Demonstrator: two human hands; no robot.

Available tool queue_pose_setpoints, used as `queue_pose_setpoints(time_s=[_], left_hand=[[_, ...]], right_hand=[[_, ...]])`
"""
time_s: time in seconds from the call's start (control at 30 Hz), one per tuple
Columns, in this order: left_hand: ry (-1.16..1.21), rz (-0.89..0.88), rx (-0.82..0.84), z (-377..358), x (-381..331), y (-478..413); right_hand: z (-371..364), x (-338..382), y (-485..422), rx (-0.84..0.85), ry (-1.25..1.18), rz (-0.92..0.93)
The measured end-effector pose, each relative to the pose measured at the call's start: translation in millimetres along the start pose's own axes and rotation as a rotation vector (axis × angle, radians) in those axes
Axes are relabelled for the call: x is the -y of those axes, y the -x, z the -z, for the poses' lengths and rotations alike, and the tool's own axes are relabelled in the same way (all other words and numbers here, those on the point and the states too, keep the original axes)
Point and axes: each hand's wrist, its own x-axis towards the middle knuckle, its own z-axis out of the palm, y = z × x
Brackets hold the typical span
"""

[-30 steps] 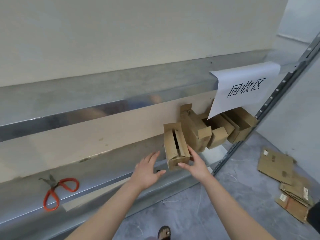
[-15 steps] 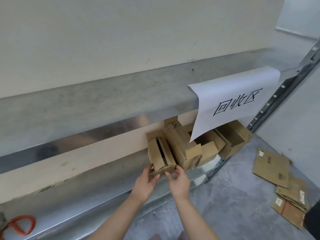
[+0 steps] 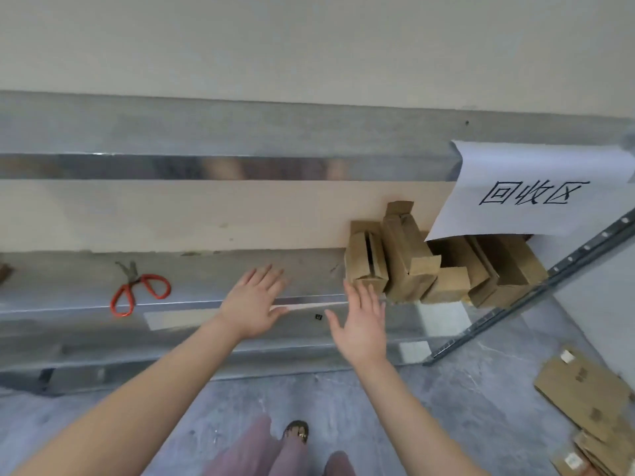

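Observation:
Several small brown cardboard boxes stand in a row at the right end of a metal shelf (image 3: 213, 280). The leftmost box (image 3: 366, 261) has its top flaps slightly parted. My right hand (image 3: 360, 321) hovers with fingers spread just below and in front of that box, fingertips close to its front face, holding nothing. To the left, over the shelf's front edge, my left hand (image 3: 256, 304) is spread flat and holds nothing. The other boxes (image 3: 409, 255) lean against each other to the right.
Red-handled scissors (image 3: 139, 290) lie on the shelf at the left. A white paper sign (image 3: 529, 190) hangs from the upper shelf over the boxes. A slotted upright post (image 3: 536, 286) bounds the shelf on the right. Flattened cardboard (image 3: 584, 386) lies on the grey floor. My feet show below.
Both hands have let go of the leftmost box and drawn back from it with fingers spread. The view has swung left, so the scissors are in sight again.

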Motion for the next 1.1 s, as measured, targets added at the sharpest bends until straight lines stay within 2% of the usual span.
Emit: queue_pose_setpoints(time_s=[0.1, 0.27, 0.5, 0.77, 0.9, 1.1], left_hand=[[-0.060, 0.079, -0.010, 12, 20, 58], [-0.078, 0.251, 0.008, 15, 80, 155], [-0.101, 0.444, -0.017, 7, 226, 300], [0.017, 0.624, -0.016, 1, 405, 452], [0.092, 0.730, -0.012, -12, 487, 497], [0.124, 0.774, 0.057, -43, 596, 511]], right_hand=[[-8, 48, 16, 0.050, 0.108, 0.158], [-43, 148, 38, 0.127, 0.142, 0.330], [-140, 326, 83, 0.212, 0.087, 0.494], [-245, 520, 123, 0.318, -0.042, 0.486], [-284, 579, 117, 0.388, -0.040, 0.490], [-347, 646, 83, 0.398, 0.006, 0.529]])
